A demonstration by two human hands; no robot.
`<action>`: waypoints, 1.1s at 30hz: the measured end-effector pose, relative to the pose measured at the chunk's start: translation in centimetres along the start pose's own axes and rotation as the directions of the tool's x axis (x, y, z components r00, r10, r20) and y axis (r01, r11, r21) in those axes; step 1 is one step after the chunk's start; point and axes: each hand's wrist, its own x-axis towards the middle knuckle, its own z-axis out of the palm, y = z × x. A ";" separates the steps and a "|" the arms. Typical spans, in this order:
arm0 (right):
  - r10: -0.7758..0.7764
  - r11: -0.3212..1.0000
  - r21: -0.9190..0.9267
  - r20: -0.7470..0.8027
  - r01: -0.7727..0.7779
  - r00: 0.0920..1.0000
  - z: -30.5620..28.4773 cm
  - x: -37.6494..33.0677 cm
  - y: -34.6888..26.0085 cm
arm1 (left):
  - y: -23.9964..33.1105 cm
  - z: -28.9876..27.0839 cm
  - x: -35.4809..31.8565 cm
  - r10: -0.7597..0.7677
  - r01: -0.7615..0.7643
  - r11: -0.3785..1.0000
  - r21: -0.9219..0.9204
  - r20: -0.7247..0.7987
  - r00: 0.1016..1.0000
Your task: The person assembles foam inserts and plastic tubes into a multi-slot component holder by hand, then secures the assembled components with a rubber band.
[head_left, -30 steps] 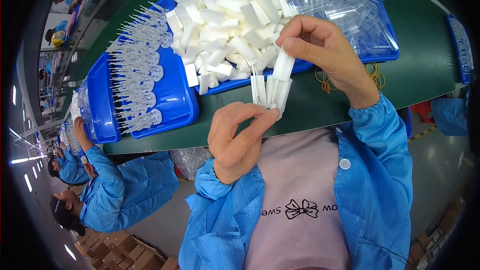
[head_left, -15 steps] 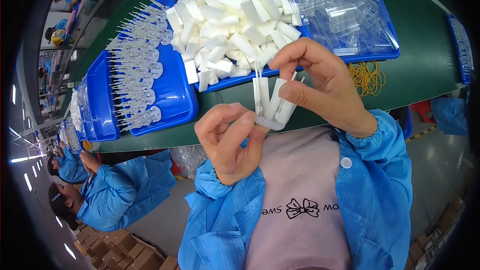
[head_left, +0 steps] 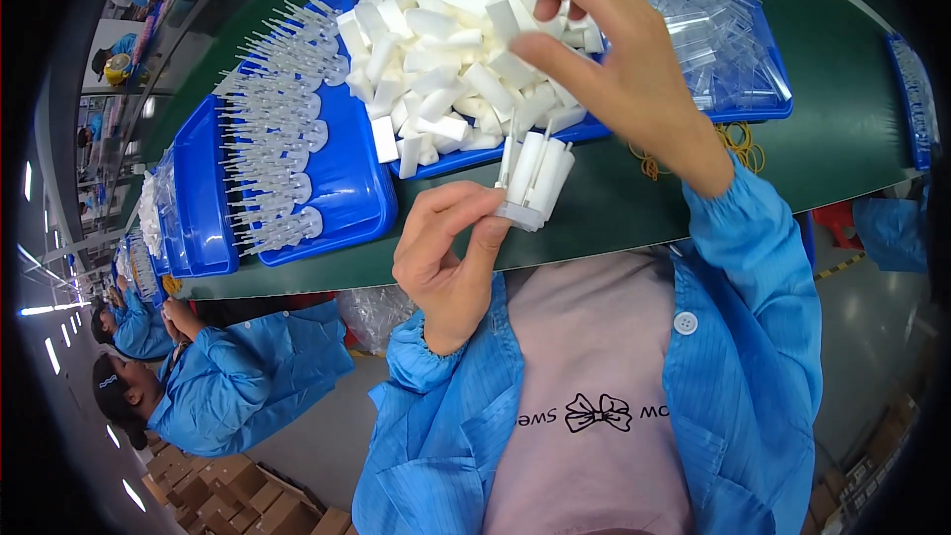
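Note:
My left hand [head_left: 446, 253] pinches the edge of a clear plastic base [head_left: 523, 216] between thumb and fingers. Upright on that base stand thin pins and white foam blocks [head_left: 540, 170], held above the green table. My right hand [head_left: 629, 64] is over a heap of white foam blocks [head_left: 436, 79], thumb and forefinger apart on either side of a block [head_left: 505, 20]. Whether the fingertips touch that block I cannot tell. The heap lies in a blue tray [head_left: 584, 129].
Clear plastic tubes [head_left: 708, 30] fill the tray's right side. Left of it, a blue tray [head_left: 347, 168] holds rows of pinned clear bases [head_left: 282, 119]. Yellow rubber bands [head_left: 743, 147] lie at the right. A co-worker in a blue jacket [head_left: 258, 376] sits at the left.
My right hand has let go of the foam-and-pin assembly and moved up over the foam heap, its fingers spreading. My left hand still holds the base, with its foam blocks now closer together.

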 end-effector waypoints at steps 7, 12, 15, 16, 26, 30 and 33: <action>-0.138 0.853 -0.498 0.075 0.157 0.988 1.9 1.4 2.6 | 0.3 0.2 0.0 0.130 -0.128 0.988 0.083 -0.012 0.991; 0.140 0.989 0.034 0.035 -0.141 0.990 0.5 0.5 1.4 | 0.5 -0.1 -0.2 0.205 -0.199 0.970 0.142 -0.028 0.978; 0.356 0.788 0.454 0.213 -0.415 0.910 -0.7 -0.3 0.3 | 0.7 0.0 -0.2 0.315 -0.306 0.929 0.209 -0.010 0.949; 0.359 0.789 0.451 0.211 -0.417 0.909 -0.8 -0.5 -0.3 | 0.8 0.1 -0.1 0.336 -0.329 0.919 0.217 0.009 0.942; 0.434 0.569 0.605 0.355 -0.557 0.828 -0.8 -1.3 -1.6 | 1.5 0.2 0.2 0.398 -0.409 0.876 0.255 0.094 0.912; 0.439 0.547 0.632 0.341 -0.548 0.831 -0.2 -1.3 -1.7 | 1.2 0.3 0.3 0.394 -0.407 0.879 0.250 0.102 0.914; 0.388 0.540 0.572 0.482 -0.618 0.786 -0.5 -1.5 -2.5 | 1.1 0.2 0.3 0.395 -0.405 0.876 0.260 0.093 0.914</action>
